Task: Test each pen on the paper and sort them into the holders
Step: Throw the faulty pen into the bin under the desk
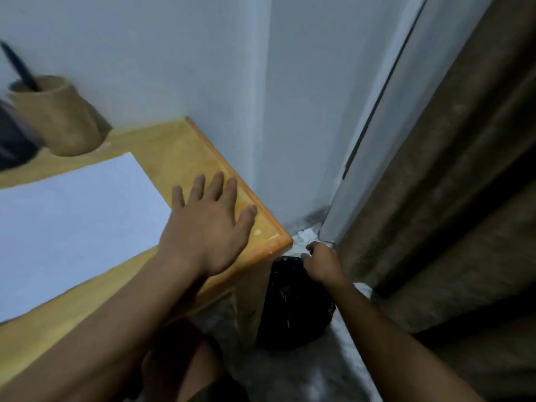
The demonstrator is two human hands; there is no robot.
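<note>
Left hand [207, 224] flat and palm-down on the table [174, 146] at its near right corner, fingers straight and spread, holding nothing, just beside the edge of the white paper [72, 216]. Right hand [322, 264] lowered off the table beside that corner, fingers curled at the top rim of a black bag [293, 303] on the floor; grip on the bag not determinable. At the far left of the table, near the wall: wooden holder [58, 117] with one dark pen [20, 68] leaning in it, and a dark, blurred holder [14, 134] close beside it at the frame edge.
</note>
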